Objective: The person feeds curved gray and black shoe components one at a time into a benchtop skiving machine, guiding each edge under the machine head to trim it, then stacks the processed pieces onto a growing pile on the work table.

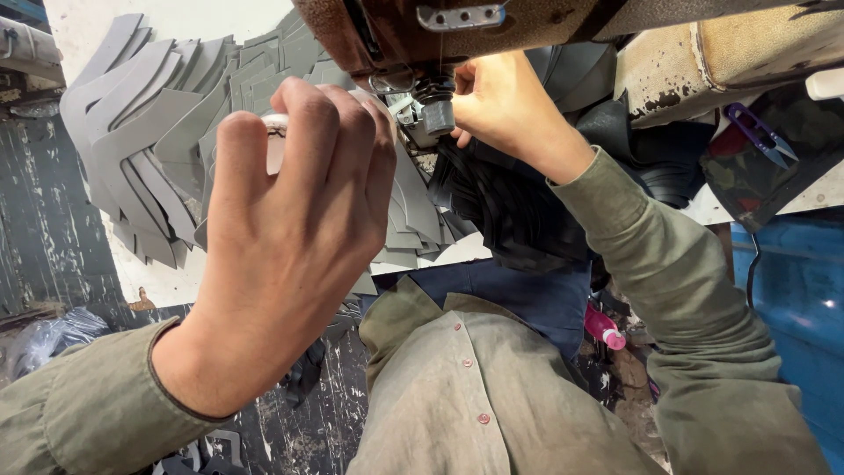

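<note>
My left hand is raised close to the camera with its fingers curled around a small pale object, most of it hidden behind the fingers. My right hand reaches up under the head of a worn brown sewing machine, fingers pinched at the metal needle and presser-foot parts. What the fingertips pinch is too small to see. Black material lies bunched just below that hand.
Several grey cut pieces are fanned in a stack on the white table at the left. Purple-handled snips rest at the right. A pink bottle lies near my lap. A blue surface is at the right.
</note>
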